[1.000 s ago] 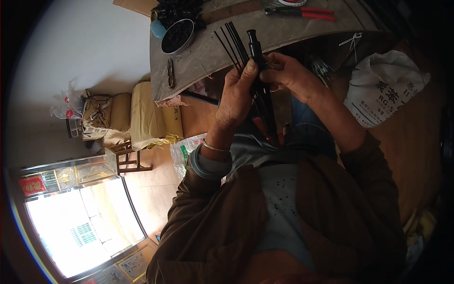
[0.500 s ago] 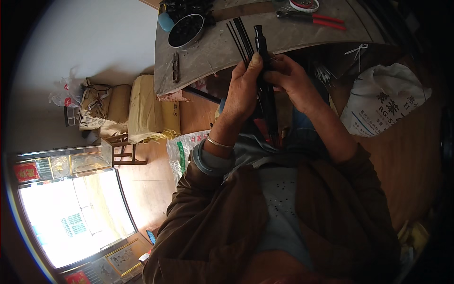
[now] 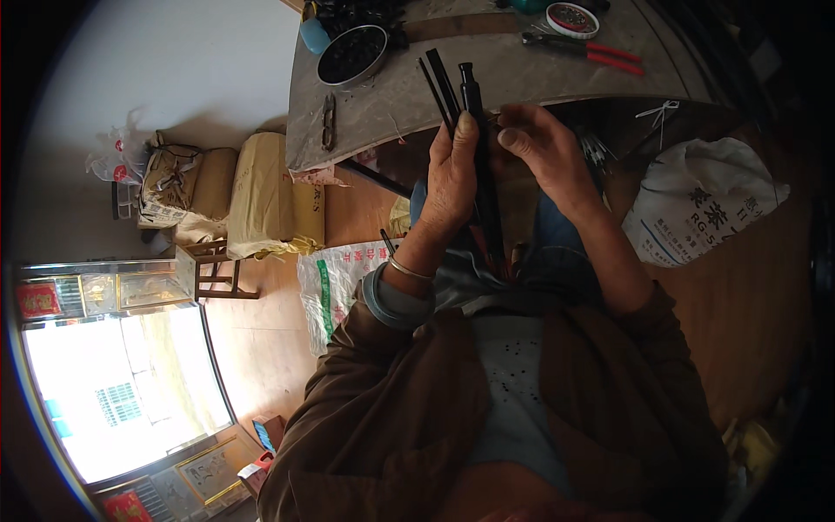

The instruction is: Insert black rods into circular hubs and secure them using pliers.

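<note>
My left hand [image 3: 452,170] is closed round a bundle of long black rods [image 3: 444,78], which looks like a folded umbrella frame. Its thumb presses on a thicker black tube [image 3: 470,91] with a stepped end, standing beside the thin rods. The bundle runs down towards my lap, and its lower end is partly lost in shadow. Just right of the tube is my right hand [image 3: 546,155], fingers half bent and thumb apart from the forefinger. I see nothing between them.
A grey worktable [image 3: 417,96] bears a bowl of black parts [image 3: 352,54], snips [image 3: 328,122], red-handled pliers [image 3: 609,59] and a small dish [image 3: 573,19]. A white sack [image 3: 696,200] stands at the right. Wrapped bundles [image 3: 261,196] and a wooden stool [image 3: 217,268] are at the left.
My right hand has come off the tube and moved slightly right, its fingers loosening. My left hand keeps its grip, and the rods' upper ends have shifted a little lower in view.
</note>
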Available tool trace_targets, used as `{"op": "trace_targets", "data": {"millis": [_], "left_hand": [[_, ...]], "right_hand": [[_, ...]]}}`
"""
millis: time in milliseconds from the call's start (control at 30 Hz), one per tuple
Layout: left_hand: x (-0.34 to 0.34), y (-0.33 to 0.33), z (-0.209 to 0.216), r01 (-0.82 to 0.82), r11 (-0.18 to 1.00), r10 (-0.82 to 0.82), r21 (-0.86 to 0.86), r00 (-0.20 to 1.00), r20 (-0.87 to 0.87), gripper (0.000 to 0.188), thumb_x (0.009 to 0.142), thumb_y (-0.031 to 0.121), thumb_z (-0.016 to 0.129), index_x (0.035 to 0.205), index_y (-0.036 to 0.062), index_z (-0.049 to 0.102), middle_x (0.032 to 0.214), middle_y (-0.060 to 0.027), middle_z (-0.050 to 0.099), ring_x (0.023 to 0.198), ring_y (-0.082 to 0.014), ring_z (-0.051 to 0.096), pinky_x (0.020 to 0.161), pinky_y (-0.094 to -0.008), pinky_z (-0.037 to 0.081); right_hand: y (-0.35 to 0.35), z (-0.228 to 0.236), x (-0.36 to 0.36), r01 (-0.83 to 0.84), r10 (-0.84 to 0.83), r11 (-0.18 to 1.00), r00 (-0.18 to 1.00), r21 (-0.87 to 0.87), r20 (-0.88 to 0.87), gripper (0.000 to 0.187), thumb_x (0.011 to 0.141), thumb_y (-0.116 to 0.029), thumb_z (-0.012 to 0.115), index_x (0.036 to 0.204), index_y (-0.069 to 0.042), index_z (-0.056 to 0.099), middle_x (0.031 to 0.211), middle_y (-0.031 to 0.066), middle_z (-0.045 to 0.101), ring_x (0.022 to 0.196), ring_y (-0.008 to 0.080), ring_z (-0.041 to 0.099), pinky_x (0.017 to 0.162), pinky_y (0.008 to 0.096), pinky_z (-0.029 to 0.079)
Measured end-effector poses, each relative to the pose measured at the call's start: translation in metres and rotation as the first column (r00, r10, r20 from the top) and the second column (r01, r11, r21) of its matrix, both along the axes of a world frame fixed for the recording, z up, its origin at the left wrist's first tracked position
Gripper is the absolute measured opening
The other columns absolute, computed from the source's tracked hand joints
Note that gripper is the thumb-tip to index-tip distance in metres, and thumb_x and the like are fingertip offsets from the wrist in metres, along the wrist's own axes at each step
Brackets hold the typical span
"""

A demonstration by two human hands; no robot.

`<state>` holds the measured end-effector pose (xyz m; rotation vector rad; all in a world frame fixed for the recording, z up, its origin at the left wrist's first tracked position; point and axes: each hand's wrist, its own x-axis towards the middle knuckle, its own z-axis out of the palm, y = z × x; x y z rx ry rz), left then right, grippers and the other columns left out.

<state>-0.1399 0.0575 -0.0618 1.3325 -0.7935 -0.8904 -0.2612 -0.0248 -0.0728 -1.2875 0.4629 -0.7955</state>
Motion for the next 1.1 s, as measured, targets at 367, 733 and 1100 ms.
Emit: {"op": "trace_targets", "data": {"millis": [367,733,1100], "left_hand": [[-0.007,-0.004,-0.011,-0.069,0.984,0.066,-0.163,0.998,-0.02,0.033,0.101,0.038,0.044,0.099,0.0059,0.053,0.068,0.0023,0.049,0.059,-0.0052,0.045,0.052,-0.0211,0.038],[-0.016,-0.002,-0.014,-0.025,0.975,0.014,-0.221,0.998,-0.054,0.034,0.102,0.038,0.042,0.098,0.0053,0.051,0.068,0.0024,0.05,0.057,-0.0041,0.044,0.05,-0.0203,0.037],[-0.015,-0.007,-0.007,-0.048,0.982,0.047,-0.181,0.999,-0.01,0.03,0.102,0.035,0.043,0.099,0.0058,0.05,0.068,0.0029,0.048,0.056,-0.0043,0.042,0.049,-0.02,0.035]], "right_hand": [[0.015,-0.011,-0.002,0.213,-0.234,0.957,0.968,-0.194,-0.087,0.016,0.094,-0.017,0.062,0.096,-0.001,0.063,0.082,-0.0015,0.063,0.076,0.0052,0.057,0.071,0.0205,0.046],[-0.012,-0.015,-0.003,-0.015,0.027,0.996,0.989,0.086,-0.142,0.015,0.094,-0.019,0.056,0.093,-0.005,0.061,0.077,-0.0019,0.059,0.07,0.006,0.054,0.064,0.0228,0.043],[0.004,0.006,-0.002,0.288,-0.365,0.848,0.926,-0.445,-0.097,0.014,0.092,-0.015,0.057,0.088,-0.002,0.058,0.07,-0.0032,0.052,0.063,0.0057,0.044,0.057,0.0226,0.037]]}}
